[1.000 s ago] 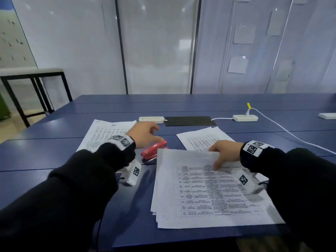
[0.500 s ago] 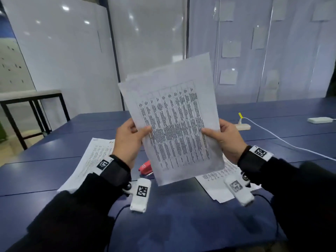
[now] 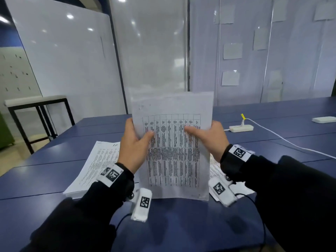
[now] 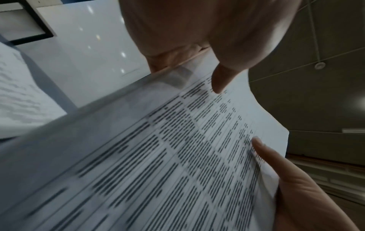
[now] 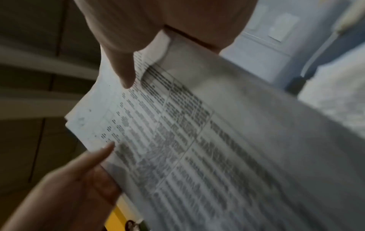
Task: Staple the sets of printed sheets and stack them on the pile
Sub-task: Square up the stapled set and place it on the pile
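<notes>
sheet set (image 3: 174,157) upright, pinched between left hand (image 3: 133,146), right hand (image 3: 211,140)

You hold matt white printed paper sheets (image 3: 174,151); beneath your grip lies the smooth, faintly sheened blue counter (image 3: 181,224); beyond it stand glossy white wall panels (image 3: 72,60).

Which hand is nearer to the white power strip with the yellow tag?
Right. The right hand grips the held sheets' right edge, just left of the power strip; the left hand grips their far edge.
</notes>
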Tool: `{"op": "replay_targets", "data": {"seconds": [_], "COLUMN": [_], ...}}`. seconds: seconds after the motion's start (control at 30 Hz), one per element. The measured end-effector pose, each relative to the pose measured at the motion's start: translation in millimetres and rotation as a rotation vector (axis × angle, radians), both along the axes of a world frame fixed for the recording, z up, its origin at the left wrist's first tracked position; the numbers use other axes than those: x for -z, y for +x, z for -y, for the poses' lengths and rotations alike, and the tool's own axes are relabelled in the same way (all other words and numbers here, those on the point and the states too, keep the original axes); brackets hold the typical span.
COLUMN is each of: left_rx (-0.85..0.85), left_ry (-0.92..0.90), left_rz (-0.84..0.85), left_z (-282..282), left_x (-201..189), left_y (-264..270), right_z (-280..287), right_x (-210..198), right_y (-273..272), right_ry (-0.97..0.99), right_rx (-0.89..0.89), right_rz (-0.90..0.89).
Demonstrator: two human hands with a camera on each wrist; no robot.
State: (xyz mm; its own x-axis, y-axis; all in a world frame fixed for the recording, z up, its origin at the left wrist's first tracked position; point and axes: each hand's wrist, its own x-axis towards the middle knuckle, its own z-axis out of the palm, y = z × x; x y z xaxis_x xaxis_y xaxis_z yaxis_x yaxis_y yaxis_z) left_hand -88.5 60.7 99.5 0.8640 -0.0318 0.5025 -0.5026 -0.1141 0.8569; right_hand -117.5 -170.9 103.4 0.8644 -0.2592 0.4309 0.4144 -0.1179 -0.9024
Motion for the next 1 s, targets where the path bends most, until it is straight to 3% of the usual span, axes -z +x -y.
{"op": "replay_targets", "data": {"seconds": [0.13, 0.3, 0.53, 0.73, 0.9, 1.0], "left_rx": [0.037, 0.032, -0.050, 0.047, -0.004, -0.012], "left_ry": [-0.044, 0.023, -0.049, -0.099, -0.194, -0.198], "left_rz": [0.008, -0.097, 0.051, -0.067, -0.035, -0.061], "left_z": [-1.4, -1.8, 1.6, -2.8, -0.1, -1.0], "left_x": [-18.8, -11.7, -61.7, -25.0, -51.7, -48.3], "left_y": [3.2, -0.6, 3.4, 4.6, 15.7, 13.9], "right_z": [-1.3, -1.0, -11.9, -12.4, -15.9, -11.6], "right_x": [-16.1, 0.2, -46.7, -21.4, -48.0, -40.2], "right_y": [2.0, 3.6, 15.4, 15.5, 25.5, 26.9], "right_ry": [0.077, 0.081, 0.116, 0.105, 0.092, 0.098], "right_rx": [-0.025, -0.023, 0.034, -0.023, -0.011, -0.033], "right_rz": [0.066, 0.001, 0.173, 0.049, 0.129, 0.079]}}
